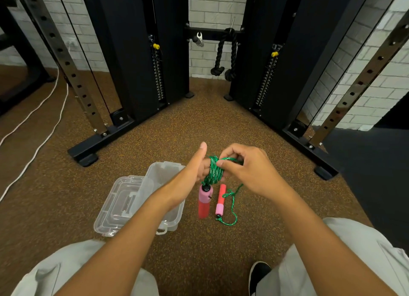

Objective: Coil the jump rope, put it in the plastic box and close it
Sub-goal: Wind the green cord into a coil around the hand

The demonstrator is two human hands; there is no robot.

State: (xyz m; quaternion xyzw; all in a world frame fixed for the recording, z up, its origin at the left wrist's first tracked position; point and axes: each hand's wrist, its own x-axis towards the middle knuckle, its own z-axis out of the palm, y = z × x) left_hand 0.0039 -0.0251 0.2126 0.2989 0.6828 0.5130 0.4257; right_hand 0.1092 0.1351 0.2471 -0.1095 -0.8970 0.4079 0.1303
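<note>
The green jump rope (214,171) is wound in several turns around the fingers of my left hand (199,166), thumb pointing up. My right hand (245,167) pinches a strand of the rope at the top of the coil. One pink and red handle (205,201) hangs just below the coil. The other handle (220,200) lies on the floor beside it, with a loose length of rope (232,209) looping around it. The clear plastic box (163,178) stands open on the floor to the left, its lid (119,205) folded out flat.
A black cable machine with two weight stacks (155,74) stands ahead, its base feet (88,156) reaching toward me on both sides. White cords (44,127) run over the brown speckled floor at left. My knees (66,271) and one dark shoe (259,273) show at the bottom.
</note>
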